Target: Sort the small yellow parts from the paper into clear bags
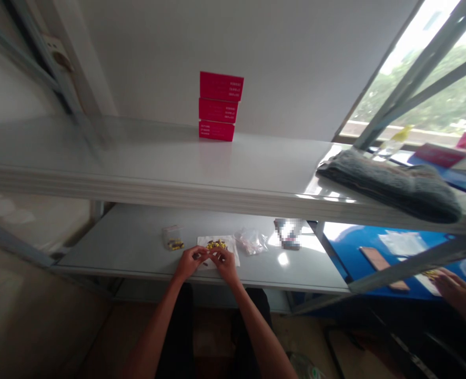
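My left hand and my right hand meet over the near side of a white sheet. The fingertips of both are pinched together. Whatever lies between them is too small to make out. Just beyond the fingers, a pile of small yellow and dark pieces rests on the sheet. A clear plastic bag with more yellow and dark pieces lies to the left. Right of the sheet sits a crumpled clear bag with pale contents.
Above the grey worktop runs an upper shelf, carrying stacked red boxes and a grey fuzzy cloth item. At right, another person's hand is over a blue table with a brown flat case. A metal frame post stands between.
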A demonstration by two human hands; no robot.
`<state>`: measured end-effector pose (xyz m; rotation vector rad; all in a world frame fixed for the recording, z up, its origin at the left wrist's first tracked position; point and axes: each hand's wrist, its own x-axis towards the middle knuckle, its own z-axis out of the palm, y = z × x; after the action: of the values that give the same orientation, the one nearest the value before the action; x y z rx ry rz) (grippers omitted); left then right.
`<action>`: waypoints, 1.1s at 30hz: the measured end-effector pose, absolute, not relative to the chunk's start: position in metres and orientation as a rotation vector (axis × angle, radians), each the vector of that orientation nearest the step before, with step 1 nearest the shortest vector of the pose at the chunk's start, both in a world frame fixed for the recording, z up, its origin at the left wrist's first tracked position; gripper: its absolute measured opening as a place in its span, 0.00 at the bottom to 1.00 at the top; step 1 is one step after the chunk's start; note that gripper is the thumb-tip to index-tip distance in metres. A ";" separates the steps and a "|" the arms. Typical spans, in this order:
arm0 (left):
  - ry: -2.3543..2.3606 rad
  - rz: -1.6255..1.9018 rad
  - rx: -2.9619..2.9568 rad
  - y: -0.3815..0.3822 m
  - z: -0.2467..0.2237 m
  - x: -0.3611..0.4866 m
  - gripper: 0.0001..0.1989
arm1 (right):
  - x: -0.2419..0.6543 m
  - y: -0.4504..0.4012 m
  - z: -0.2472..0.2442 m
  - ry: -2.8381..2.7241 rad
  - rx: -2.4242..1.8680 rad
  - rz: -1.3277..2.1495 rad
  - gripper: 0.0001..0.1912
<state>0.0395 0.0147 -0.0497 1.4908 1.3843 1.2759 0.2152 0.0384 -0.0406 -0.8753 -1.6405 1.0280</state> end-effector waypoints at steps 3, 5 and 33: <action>1.358 1.267 1.481 0.015 -0.047 0.039 0.15 | 0.215 0.038 -0.041 -1.648 -0.888 1.012 0.10; 1.376 1.294 1.457 0.014 -0.046 0.039 0.16 | 0.215 0.037 -0.041 -1.682 -0.895 0.982 0.11; 1.437 1.475 1.287 0.011 -0.048 0.029 0.17 | 0.216 0.037 -0.051 -1.642 -1.083 0.532 0.16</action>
<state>0.0289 0.0113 -0.0479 1.2866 1.4371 1.4749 0.2161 0.0375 -0.0507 -1.0826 -1.6418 0.5318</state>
